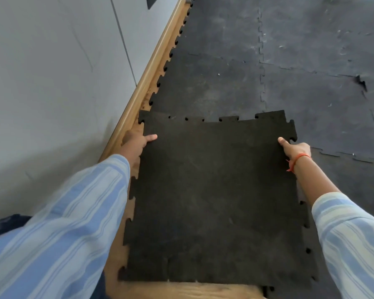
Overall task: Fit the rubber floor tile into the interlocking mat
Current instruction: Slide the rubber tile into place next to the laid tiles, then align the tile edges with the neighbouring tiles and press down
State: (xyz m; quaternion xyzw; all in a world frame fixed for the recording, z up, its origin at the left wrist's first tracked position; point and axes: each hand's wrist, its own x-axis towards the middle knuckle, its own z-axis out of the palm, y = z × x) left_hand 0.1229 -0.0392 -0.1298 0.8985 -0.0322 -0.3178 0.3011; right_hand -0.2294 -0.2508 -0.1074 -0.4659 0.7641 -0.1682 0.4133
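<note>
We grip the dark, square rubber floor tile [216, 190] by both side edges, left hand [134, 143] and right hand [296, 149], fingers clamped; it looks heavy, floppy, grippy.

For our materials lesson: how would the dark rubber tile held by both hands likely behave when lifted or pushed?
The rubber tile probably bends slightly: its far edge rides over the mat. Two-handed grip, left hand and right hand, suggests weight. Its matte surface likely resists sliding.
</note>
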